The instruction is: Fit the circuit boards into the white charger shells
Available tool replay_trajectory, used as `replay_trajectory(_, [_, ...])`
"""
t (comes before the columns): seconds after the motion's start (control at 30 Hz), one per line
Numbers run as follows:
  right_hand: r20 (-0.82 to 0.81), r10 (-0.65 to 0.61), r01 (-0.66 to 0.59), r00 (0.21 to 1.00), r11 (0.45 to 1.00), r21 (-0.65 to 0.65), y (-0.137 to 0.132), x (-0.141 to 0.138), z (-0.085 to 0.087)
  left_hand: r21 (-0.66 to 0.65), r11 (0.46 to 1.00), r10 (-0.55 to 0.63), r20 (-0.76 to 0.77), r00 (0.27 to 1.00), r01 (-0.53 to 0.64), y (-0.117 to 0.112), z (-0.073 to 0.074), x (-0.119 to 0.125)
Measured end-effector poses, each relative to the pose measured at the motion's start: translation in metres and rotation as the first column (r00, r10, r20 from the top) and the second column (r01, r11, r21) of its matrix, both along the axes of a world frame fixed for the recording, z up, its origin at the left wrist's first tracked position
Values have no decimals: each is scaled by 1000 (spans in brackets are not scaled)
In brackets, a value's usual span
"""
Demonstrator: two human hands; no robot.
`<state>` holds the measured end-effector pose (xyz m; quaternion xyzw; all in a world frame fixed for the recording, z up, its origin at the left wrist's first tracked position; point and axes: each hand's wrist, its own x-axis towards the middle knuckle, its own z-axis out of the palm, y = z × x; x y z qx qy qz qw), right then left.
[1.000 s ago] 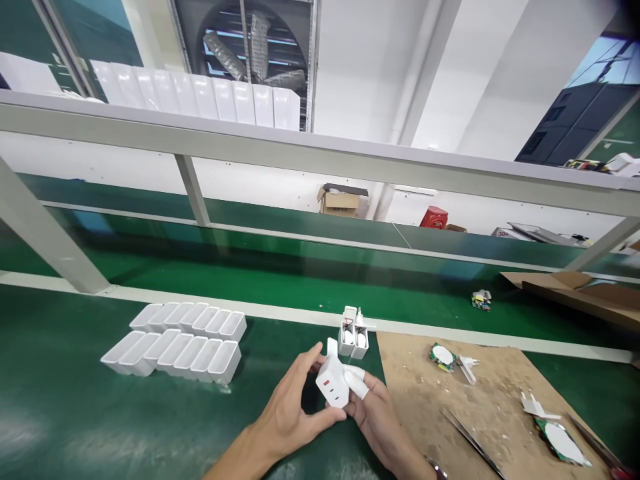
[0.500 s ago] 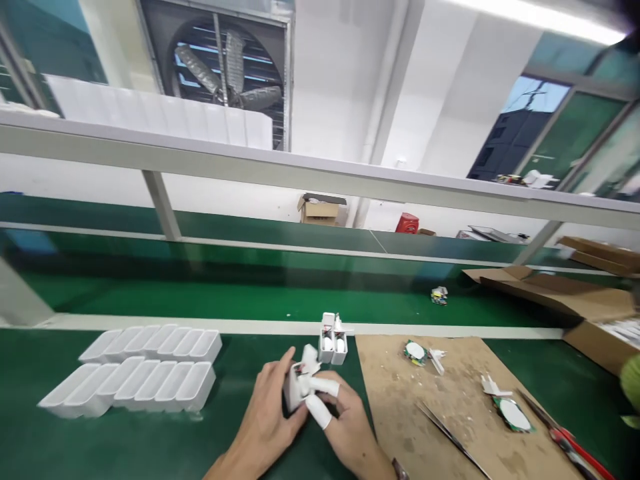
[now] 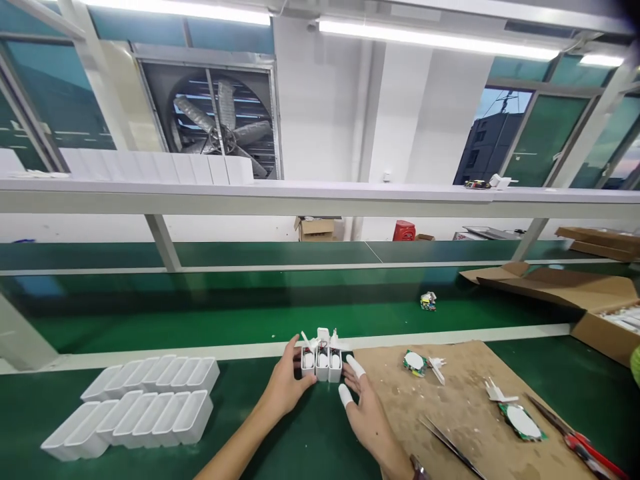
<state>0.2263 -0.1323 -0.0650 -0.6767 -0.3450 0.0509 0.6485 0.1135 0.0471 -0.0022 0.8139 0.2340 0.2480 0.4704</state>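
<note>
From the head view, I have the fingers of my left hand (image 3: pixel 283 389) holding the leftmost white housing (image 3: pixel 309 365), lined up with two others (image 3: pixel 329 371) on the green desk (image 3: pixel 240 390), and my right hand's (image 3: pixel 369 417) fingers spread wide just beside them.

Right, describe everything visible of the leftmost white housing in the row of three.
The leftmost white housing is an open, plastic-looking box holding a round white piece, with a white part leaning at its far end. Finer details are too small to tell. It sits on the green tabletop, beside the middle housing. The left hand is at its left side, thumb at its near end, apparently touching.
</note>
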Motion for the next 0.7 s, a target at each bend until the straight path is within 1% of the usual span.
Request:
replay_trajectory(0.1, [-28,72,-72,997,997,-3,0,-1,-3,18,999,-42,-5,999,42,-5,-2,3])
replay_trajectory(0.17, [-48,104,-104,993,994,-13,-2,0,-3,36,999,-40,-31,999,41,-6,0,-5])
replay_trajectory(0.23, [-70,127,-131,989,991,-42,-4,2,-3,63,998,-14,-62,998,18,-2,10,-22])
replay_trajectory(0.3, [-95,137,-147,986,984,-105,-7,2,-1,188,982,38,-95,995,-20,7,26,-45])
replay_trajectory(0.33, [-107,134,-149,985,978,-143,-8,2,1,317,948,81,-115,990,-40,14,35,-59])
replay_trajectory(0.37, [-114,127,-146,985,973,-178,-9,1,2,462,885,131,-128,983,-58,21,44,-75])
replay_trajectory(0.4, [-114,116,-137,987,969,-206,-11,1,4,597,798,195,-132,972,-79,29,51,-92])
replay_trajectory(0.43, [-105,99,-120,990,967,-224,-12,0,7,704,705,265,-147,953,-87,38,56,-110])
replay_trajectory(0.47, [-86,80,-98,993,967,-236,-13,0,9,784,615,349,-175,921,-84,47,59,-128])
replay_trajectory(0.5, [-59,59,-72,997,967,-246,-14,-1,11,837,544,434,-220,874,-60,55,58,-146])
replay_trajectory(0.53, [-27,38,-43,999,966,-253,-16,-1,13,868,497,503,-268,822,-22,63,55,-162])
replay_trajectory(0.57, [9,17,-15,1000,965,-260,-16,-1,16,879,476,541,-316,779,25,70,49,-176])
replay_trajectory(0.63, [73,-18,38,997,961,-273,-18,-1,22,876,474,563,-379,735,89,81,35,-192])
replay_trajectory(0.67, [99,-32,59,995,958,-279,-18,-1,25,873,479,555,-386,737,97,84,28,-193])
replay_trajectory(0.7, [123,-46,79,991,955,-285,-18,-1,29,871,484,537,-377,755,90,84,23,-189])
